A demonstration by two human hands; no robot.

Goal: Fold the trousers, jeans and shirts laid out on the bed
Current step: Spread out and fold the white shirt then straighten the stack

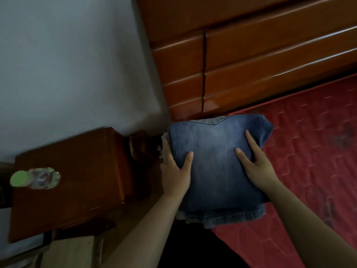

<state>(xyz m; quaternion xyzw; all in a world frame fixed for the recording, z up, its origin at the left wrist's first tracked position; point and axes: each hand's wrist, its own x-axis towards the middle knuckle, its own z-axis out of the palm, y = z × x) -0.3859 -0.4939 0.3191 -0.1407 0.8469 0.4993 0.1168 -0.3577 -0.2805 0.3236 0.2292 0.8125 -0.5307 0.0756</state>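
The left hand's fingers (167, 151) wrap the left edge of the folded jeans (216, 167), thumb on top; the right hand's fingers (251, 140) lie spread across the right side, thumb pressed on the denim — both the left hand (174, 171) and the right hand (257, 165) grip the bundle. It sits at the corner of the red bed (313, 151), just below the wooden headboard (251, 55). A nightstand (73, 180) at left carries a green-capped bottle (35, 177).

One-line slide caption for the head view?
Both hands, left hand and right hand, grip folded jeans at the corner of the red bed.
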